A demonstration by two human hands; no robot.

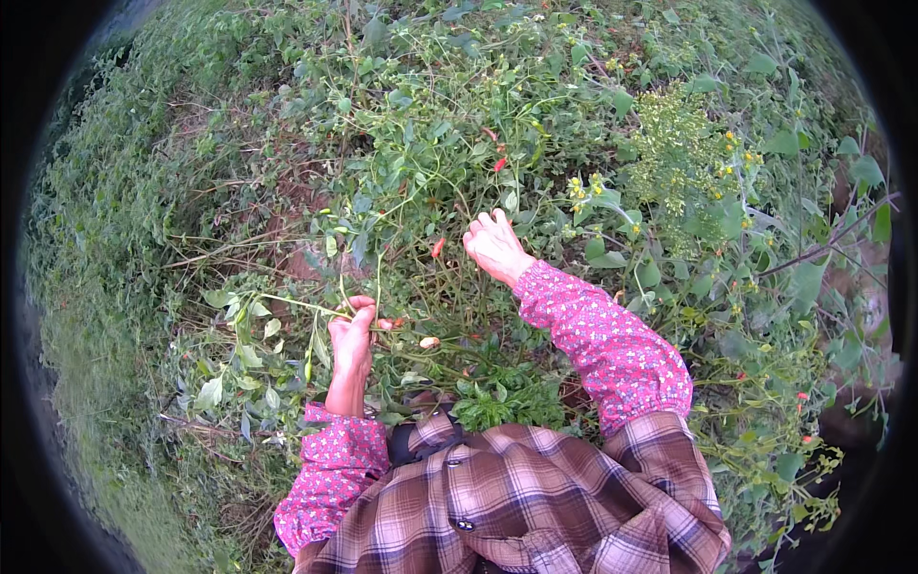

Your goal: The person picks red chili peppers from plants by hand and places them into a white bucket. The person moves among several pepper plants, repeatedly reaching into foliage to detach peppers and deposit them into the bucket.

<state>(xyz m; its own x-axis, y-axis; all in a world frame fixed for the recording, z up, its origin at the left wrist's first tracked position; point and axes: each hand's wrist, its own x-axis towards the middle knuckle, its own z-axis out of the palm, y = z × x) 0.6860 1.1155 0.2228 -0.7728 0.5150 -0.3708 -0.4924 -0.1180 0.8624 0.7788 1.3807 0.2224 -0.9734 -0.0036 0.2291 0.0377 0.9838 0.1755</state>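
My left hand (353,331) is closed around green stems of a chili pepper plant (308,305), with leaves and a green chili (308,367) hanging beside the wrist. Orange-red chilies touch or lie close to its fingertips, and a pale orange chili (429,343) is a little to the right. My right hand (495,244) is raised over the plants with its fingers curled; whether something is between them cannot be seen. A red chili (438,247) hangs left of it, and another red chili (500,164) is above it.
Dense green growth surrounds both hands. Yellow-flowered weeds (588,190) stand to the right, with a brown woody stem (825,247) beyond them. Dry stalks (229,247) lie at the left near a patch of reddish soil (305,264). Small red chilies (802,396) show at the lower right.
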